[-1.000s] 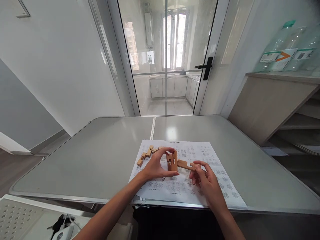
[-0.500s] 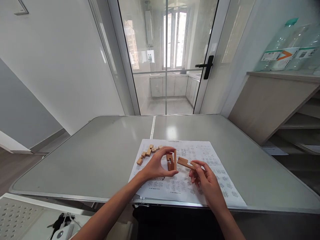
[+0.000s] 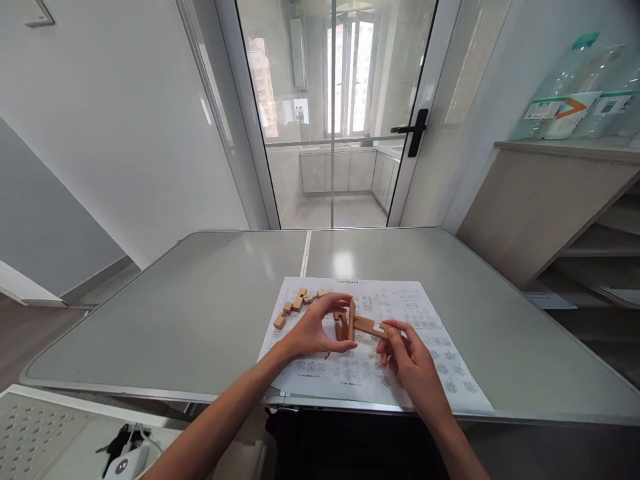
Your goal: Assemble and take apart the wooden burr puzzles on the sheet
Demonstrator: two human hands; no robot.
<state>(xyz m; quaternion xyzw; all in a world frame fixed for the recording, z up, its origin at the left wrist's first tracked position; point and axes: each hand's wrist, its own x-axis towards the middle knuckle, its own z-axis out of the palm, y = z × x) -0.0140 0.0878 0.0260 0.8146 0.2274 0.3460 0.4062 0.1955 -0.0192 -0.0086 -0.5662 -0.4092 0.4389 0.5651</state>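
My left hand grips an upright wooden puzzle piece between thumb and fingertips, at its two ends. Within the curve of that hand a second notched wooden piece shows; whether it is held or lies on the paper I cannot tell. A flat notched wooden piece is pinched at its right end by my right hand. Its left end meets the upright piece near the middle, and whether it enters a slot is unclear. Beneath both hands lies a printed sheet with small line diagrams.
Several small light wooden blocks sit on the sheet's upper left. The grey table reaches to a glass door. Clear plastic bottles stand on a shelf at right. A white unit with cables is at lower left.
My right hand has brought the flat notched piece slightly left, closing the gap to the upright piece. The upright piece has turned a little in my left hand.
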